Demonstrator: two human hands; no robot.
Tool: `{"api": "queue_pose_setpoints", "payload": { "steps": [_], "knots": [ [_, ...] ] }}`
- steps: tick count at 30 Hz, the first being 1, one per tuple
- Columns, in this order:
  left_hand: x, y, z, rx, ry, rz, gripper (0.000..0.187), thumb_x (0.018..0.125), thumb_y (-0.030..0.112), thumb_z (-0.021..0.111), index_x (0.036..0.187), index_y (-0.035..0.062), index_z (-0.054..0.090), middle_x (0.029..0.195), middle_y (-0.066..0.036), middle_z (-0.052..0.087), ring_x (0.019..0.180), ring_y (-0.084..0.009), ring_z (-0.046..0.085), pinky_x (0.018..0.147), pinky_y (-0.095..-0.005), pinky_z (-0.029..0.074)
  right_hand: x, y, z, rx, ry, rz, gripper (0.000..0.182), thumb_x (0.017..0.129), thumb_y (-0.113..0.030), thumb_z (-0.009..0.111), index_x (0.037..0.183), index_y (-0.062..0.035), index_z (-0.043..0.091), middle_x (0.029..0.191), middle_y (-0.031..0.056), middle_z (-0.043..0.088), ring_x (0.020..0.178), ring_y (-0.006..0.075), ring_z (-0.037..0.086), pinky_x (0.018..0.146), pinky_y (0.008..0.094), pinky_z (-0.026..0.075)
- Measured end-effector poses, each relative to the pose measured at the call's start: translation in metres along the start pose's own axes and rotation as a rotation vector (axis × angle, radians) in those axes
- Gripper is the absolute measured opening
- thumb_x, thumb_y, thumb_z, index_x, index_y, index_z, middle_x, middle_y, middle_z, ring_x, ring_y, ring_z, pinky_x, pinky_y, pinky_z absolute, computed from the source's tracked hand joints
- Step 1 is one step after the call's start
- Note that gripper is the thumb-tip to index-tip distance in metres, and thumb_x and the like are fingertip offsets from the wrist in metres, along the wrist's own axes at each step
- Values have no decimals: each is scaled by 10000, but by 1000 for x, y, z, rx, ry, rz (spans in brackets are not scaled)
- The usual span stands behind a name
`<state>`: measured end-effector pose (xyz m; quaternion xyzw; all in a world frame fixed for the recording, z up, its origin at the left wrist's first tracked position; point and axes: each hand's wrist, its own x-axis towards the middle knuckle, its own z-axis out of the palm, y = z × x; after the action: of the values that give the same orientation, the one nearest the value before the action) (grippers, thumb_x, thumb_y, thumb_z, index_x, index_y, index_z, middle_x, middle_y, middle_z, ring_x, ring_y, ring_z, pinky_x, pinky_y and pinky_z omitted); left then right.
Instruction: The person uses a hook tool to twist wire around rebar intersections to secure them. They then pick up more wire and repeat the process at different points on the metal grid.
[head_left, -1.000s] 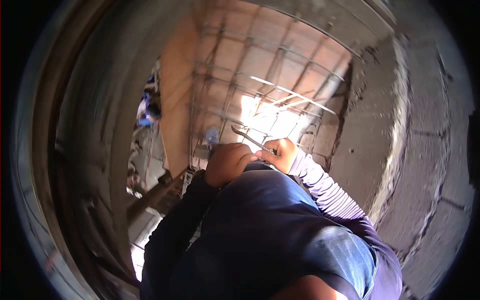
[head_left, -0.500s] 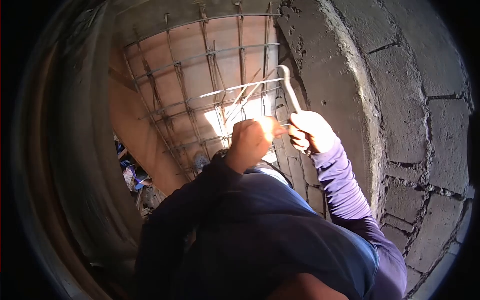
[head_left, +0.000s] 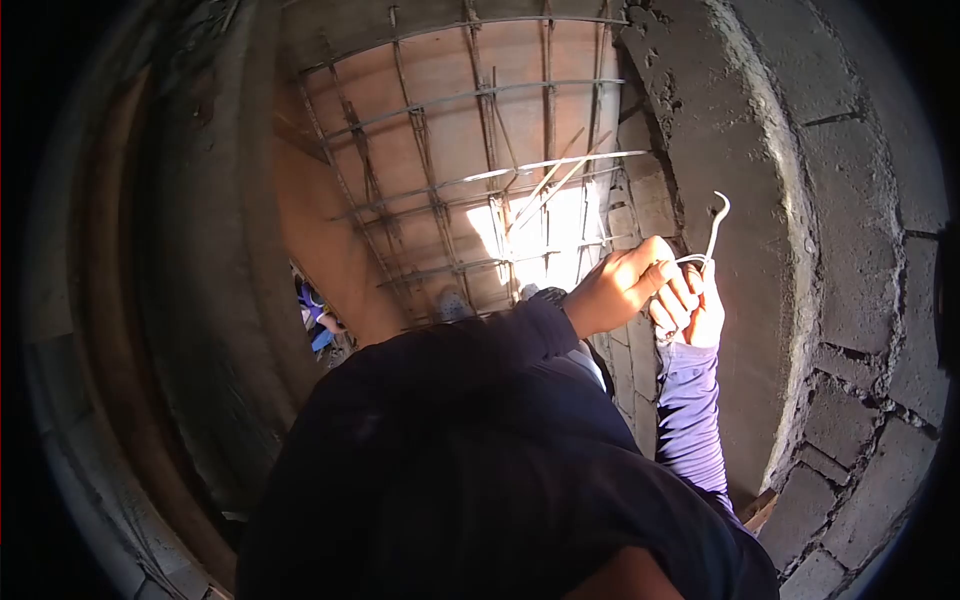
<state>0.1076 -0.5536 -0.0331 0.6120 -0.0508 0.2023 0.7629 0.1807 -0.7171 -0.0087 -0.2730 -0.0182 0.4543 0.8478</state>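
My right hand (head_left: 690, 305), in a purple sleeve, is closed around a metal hook tool (head_left: 716, 225) whose curved end points up. My left hand (head_left: 622, 285) is pinched on a thin wire (head_left: 690, 259), which loops across to the base of the hook's shaft. The two hands are close together, in front of the block wall. Most of the tool's lower part is hidden in my right fingers.
A rebar grid (head_left: 450, 97) lies over a reddish panel beyond my hands. A rough block wall (head_left: 860, 300) rises on the right. On the left are a concrete beam (head_left: 220, 250) and a brown board (head_left: 335, 250), with coloured items (head_left: 318, 318) in a gap.
Both hands have moved right and slightly down in view with the hook, which now stands more upright. The wire loop shows more clearly. The grid has shifted right as the view turned.
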Motion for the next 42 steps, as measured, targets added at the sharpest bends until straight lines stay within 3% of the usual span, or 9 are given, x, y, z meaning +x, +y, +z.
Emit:
{"api": "queue_pose_setpoints", "payload": {
  "steps": [9,13,15,21,22,27,29,34,42],
  "knots": [
    [-62,-80,-66,105,-87,-445,127,1000,91,522,982,12,619,803,-113,606,732,-264,627,720,-381,502,55,65,-108,-207,479,398,443,1067,-444,468,788,-106,525,576,-5,447,407,122,377,385,273,312],
    [-94,-136,-120,583,200,-314,188,1024,175,500,943,47,611,755,-32,557,607,-109,521,552,-264,426,94,104,-149,-587,650,651,342,975,-418,664,985,-76,680,605,-39,497,411,78,399,378,246,343],
    [-101,-151,-153,-7,641,-813,184,1042,228,512,966,92,609,738,3,524,567,-67,456,507,-227,387,104,116,-158,-718,607,690,332,929,-409,721,1003,-88,691,611,-44,471,424,70,385,380,249,306],
    [-79,-145,-226,75,922,-798,182,1060,254,513,949,112,540,706,34,448,548,-71,426,494,-237,396,97,133,-195,-834,455,682,225,935,-348,709,931,-124,710,564,-34,445,401,69,365,369,261,250],
    [-77,-146,-232,54,989,-731,202,1062,259,520,930,105,526,700,32,442,545,-73,425,490,-246,402,95,125,-201,-844,390,759,199,922,-262,710,986,-74,714,687,17,567,547,114,535,472,261,405],
    [-74,-158,-246,113,1039,-709,263,1075,271,493,890,87,516,682,22,458,504,-85,412,472,-264,429,73,150,-260,-1287,163,289,266,910,-37,651,1171,-1,692,746,-14,599,621,58,522,581,227,429],
    [-72,-162,-248,95,1031,-717,264,1077,268,488,886,87,509,678,21,458,503,-87,420,471,-268,433,90,154,-268,-1086,243,140,312,834,12,670,1143,-12,709,1153,133,683,1103,250,630,957,366,483],
    [-60,-176,-269,147,994,-748,233,1072,256,492,911,87,503,660,0,451,500,-136,441,474,-305,440,171,115,-189,-1436,160,418,318,993,-257,600,1236,-66,674,917,176,690,810,251,671,771,348,518],
    [-18,-235,-365,-3,1162,-728,194,1046,228,464,951,72,529,650,20,395,496,-115,373,422,-288,371,314,192,-211,-1964,-303,-66,247,998,-235,591,1138,-58,691,910,153,698,854,305,662,799,380,518]
  ]
}}
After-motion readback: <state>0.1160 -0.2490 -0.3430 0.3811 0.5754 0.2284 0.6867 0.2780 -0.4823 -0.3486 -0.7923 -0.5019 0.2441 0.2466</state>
